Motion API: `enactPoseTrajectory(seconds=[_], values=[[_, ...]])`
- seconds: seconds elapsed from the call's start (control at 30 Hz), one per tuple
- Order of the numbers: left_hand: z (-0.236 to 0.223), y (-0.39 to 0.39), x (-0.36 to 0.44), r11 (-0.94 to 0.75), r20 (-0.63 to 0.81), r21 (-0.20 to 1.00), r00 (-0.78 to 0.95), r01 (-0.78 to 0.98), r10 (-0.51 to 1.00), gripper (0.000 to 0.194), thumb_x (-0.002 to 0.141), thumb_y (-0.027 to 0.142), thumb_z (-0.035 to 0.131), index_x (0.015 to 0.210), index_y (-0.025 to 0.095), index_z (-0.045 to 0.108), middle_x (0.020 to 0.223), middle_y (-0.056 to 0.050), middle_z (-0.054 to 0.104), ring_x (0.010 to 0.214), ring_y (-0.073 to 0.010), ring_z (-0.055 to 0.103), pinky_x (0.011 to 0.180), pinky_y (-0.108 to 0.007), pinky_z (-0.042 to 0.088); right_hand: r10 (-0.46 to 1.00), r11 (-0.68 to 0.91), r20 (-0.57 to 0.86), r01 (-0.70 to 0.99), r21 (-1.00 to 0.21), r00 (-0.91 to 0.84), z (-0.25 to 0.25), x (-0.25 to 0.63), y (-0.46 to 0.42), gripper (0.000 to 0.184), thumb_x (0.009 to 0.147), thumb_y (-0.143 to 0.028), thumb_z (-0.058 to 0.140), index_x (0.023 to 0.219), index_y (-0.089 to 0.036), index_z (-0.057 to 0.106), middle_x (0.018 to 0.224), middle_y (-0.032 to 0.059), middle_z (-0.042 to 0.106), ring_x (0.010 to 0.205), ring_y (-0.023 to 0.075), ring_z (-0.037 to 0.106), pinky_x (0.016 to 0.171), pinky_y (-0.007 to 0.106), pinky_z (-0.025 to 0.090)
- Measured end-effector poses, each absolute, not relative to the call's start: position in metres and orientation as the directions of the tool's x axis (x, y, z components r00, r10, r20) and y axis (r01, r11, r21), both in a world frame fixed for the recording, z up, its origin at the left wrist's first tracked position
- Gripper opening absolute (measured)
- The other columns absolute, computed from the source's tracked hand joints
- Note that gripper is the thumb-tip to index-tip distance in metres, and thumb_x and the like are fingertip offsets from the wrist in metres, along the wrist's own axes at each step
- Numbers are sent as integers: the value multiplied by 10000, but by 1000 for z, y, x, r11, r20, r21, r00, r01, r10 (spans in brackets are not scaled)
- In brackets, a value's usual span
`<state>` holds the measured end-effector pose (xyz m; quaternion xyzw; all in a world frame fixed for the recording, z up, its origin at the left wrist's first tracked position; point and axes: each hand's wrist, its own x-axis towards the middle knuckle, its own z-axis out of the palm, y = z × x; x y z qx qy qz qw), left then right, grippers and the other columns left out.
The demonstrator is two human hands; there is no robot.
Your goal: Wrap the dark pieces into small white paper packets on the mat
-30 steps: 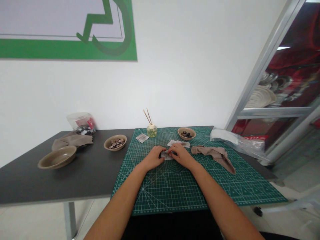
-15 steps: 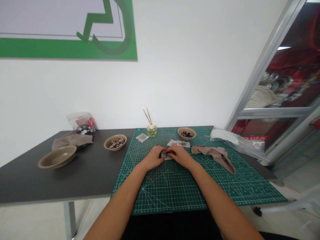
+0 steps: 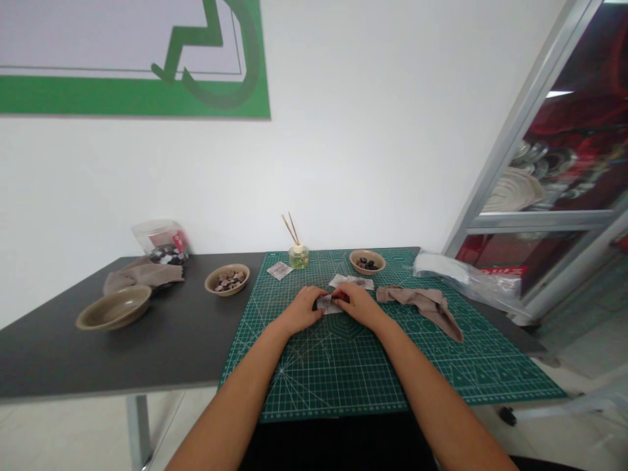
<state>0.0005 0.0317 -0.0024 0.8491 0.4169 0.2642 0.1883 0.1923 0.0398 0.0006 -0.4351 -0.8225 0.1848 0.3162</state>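
Observation:
A small white printed paper lies on the green cutting mat, between my hands. My left hand pinches its left edge, thumb near and fingers beyond. At the paper's right side is my right hand, fingers curled together over a small dark thing, too small and shaded to name. Just beyond the hands lie more printed papers. A brown cloth is crumpled to the right of my right hand. Another white paper rests farther back on the left.
Behind stands a reed diffuser. A bowl of dark pieces is at the back right, a bowl of brownish pieces left of the mat. Farther left are a larger bowl, a cloth and a clear bag. Plastic wrapping lies right.
My right hand has shifted slightly right, away from my left hand, so more of the small paper shows between them. The left hand stays nearly in place.

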Motion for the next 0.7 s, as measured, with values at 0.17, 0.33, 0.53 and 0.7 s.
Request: enactPoseTrajectory(seconds=[0.17, 0.33, 0.53, 0.7], values=[[-2, 31, 1, -581, 292, 540, 512, 610, 808, 389, 697, 92, 536, 1080, 160, 551, 1054, -59, 584, 1019, -212, 484, 931, -353, 389, 828, 559, 367, 582, -591, -423, -1, 196, 40, 154, 732, -64, 566, 842, -155, 624, 746, 15, 563, 679, 137, 515, 648, 269, 420], [-1, 31, 1, -586, 291, 520, 516, 622, 806, 352, 701, 94, 541, 1048, 146, 569, 1022, -68, 594, 994, -216, 497, 919, -349, 397, 749, 660, 393, 556, -505, -533, 1, 190, 38, 248, 748, -41, 543, 919, -188, 645, 833, 32, 574, 780, 153, 522, 725, 288, 416], [-5, 32, 1, -549, 270, 567, 492, 614, 828, 456, 687, 76, 555, 1140, 119, 523, 1134, -101, 564, 1083, -226, 475, 981, -367, 365, 782, 623, 409, 619, -478, -471, -1, 199, 41, 205, 755, -47, 551, 895, -160, 648, 850, 53, 584, 840, 173, 523, 787, 319, 408], [-3, 31, 2, -524, 259, 580, 468, 624, 845, 502, 694, 88, 562, 1189, 104, 481, 1167, -121, 544, 1103, -233, 471, 990, -383, 360, 710, 704, 421, 566, -429, -564, -3, 192, 40, 214, 761, -45, 546, 904, -173, 640, 882, 54, 574, 873, 176, 511, 796, 317, 408]])
